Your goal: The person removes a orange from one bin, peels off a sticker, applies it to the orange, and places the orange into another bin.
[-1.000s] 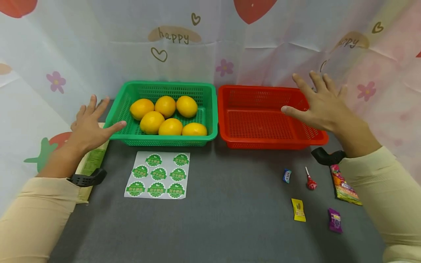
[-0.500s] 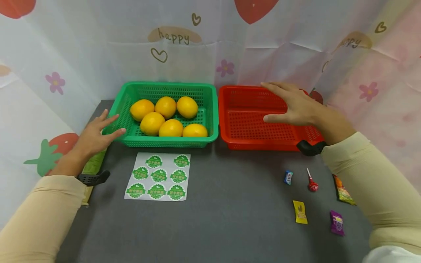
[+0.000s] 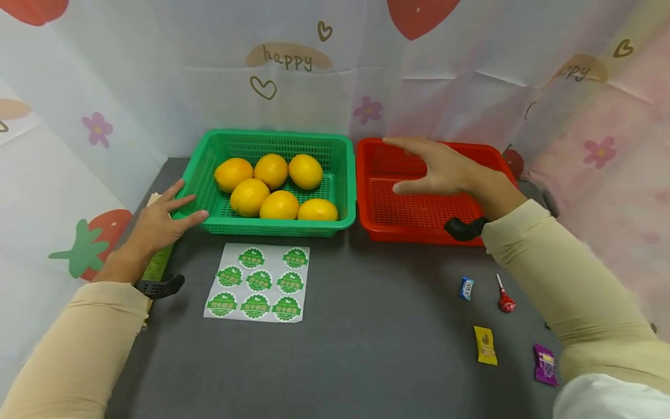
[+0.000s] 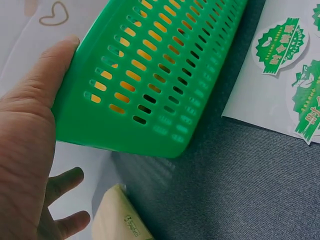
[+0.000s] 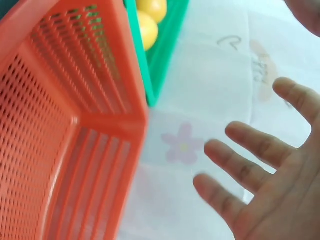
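In the head view my left hand (image 3: 157,224) is at the near left corner of a green basket (image 3: 272,226), fingers spread. The left wrist view shows its thumb at the basket's rim (image 4: 70,100), the other fingers straight. Several round orange-yellow fruits (image 3: 279,205) lie inside, like oranges. Over the red basket (image 3: 419,235) hovers my right hand (image 3: 445,169), holding nothing. Its fingers are spread and slightly bent in the right wrist view, beside the red basket's wall (image 5: 132,130). Apart from mesh, no contents show in the red basket.
A sheet of round green stickers (image 3: 256,282) lies before the green basket. At right are a blue candy (image 3: 467,288), a red lollipop (image 3: 506,302), a yellow candy (image 3: 485,345) and a purple candy (image 3: 545,365). A green-and-cream packet (image 3: 159,265) lies beneath the left arm.
My right hand has swept left from the red basket's right end to above its middle. My left hand has come down to the green basket's corner. The view has shifted slightly.
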The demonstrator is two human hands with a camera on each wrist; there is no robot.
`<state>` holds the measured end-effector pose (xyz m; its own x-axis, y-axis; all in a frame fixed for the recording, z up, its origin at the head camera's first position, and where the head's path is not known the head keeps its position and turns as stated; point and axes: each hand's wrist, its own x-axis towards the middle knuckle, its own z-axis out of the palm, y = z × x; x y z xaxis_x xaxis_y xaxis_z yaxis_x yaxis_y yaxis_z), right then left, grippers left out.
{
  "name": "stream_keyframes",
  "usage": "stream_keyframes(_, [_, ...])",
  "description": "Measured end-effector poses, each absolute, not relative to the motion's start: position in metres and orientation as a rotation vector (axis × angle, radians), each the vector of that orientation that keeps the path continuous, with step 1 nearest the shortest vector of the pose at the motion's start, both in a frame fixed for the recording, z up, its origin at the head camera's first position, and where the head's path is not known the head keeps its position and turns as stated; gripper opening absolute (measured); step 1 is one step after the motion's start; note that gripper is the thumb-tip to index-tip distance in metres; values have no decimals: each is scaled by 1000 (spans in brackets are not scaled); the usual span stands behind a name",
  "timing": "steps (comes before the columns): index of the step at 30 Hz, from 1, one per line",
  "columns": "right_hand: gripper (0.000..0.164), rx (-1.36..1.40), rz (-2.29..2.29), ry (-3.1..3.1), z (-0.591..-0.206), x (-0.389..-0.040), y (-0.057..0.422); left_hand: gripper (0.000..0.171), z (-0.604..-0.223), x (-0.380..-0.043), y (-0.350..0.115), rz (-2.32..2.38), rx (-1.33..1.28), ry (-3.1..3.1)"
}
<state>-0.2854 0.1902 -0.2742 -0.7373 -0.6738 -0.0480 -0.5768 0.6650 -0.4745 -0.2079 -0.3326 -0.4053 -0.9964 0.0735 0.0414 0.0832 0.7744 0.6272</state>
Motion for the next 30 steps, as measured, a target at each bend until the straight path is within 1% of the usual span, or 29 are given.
stream_keyframes(7, [82,-1035,-718,2519,-286,-298,146,70,-406,-209,-333,-998,-144,-2902])
stream_keyframes(12, [82,-1006,-689,2437,-295,-307,121,70,-409,-208,-333,-975,-149,-2895])
stream_keyframes(21, [77,-989,-662,2232,-302,-333,76,68,-414,-208,-334,-970,-168,-2874])
stream_keyframes(25, [73,-961,-623,2168,-313,-342,60,67,-416,-208,-333,-973,-188,-2862])
stream_keyframes(30, [75,-951,-513,2139,-331,-349,38,68,-417,-207,-335,-946,-177,-2843])
